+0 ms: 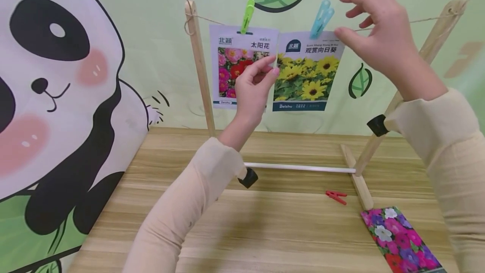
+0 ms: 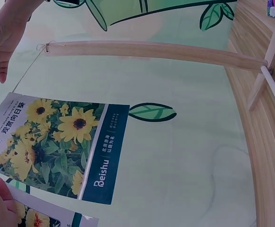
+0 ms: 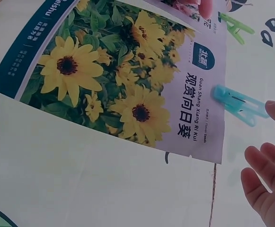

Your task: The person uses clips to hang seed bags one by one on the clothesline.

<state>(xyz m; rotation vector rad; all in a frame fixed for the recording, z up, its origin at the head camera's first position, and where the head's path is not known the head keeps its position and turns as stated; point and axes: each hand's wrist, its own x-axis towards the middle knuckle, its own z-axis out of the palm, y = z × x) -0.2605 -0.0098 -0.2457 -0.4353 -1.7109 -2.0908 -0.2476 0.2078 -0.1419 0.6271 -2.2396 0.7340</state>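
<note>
A sunflower seed packet (image 1: 303, 79) hangs from the twine under a blue clothespin (image 1: 322, 19), slightly tilted. My right hand (image 1: 382, 33) is just right of that clothespin, its fingers parted and nothing between them; in the right wrist view its fingertips (image 3: 255, 156) are close to the clothespin's handles. At the sunflower packet's left edge is my left hand (image 1: 254, 83), fingers loosely bent, with no clear grip on the packet. Behind this hand hangs a packet with pink and red flowers (image 1: 227, 60), partly hidden, under a green clothespin (image 1: 247, 16).
Two wooden posts, left (image 1: 201, 70) and right (image 1: 435, 33), carry the twine (image 1: 424, 20). A white rod (image 1: 303, 167) runs low between them. On the wooden table (image 1: 288, 214) lie a red clothespin (image 1: 336, 197) and another flower packet (image 1: 401, 239), near the right foot (image 1: 358, 180).
</note>
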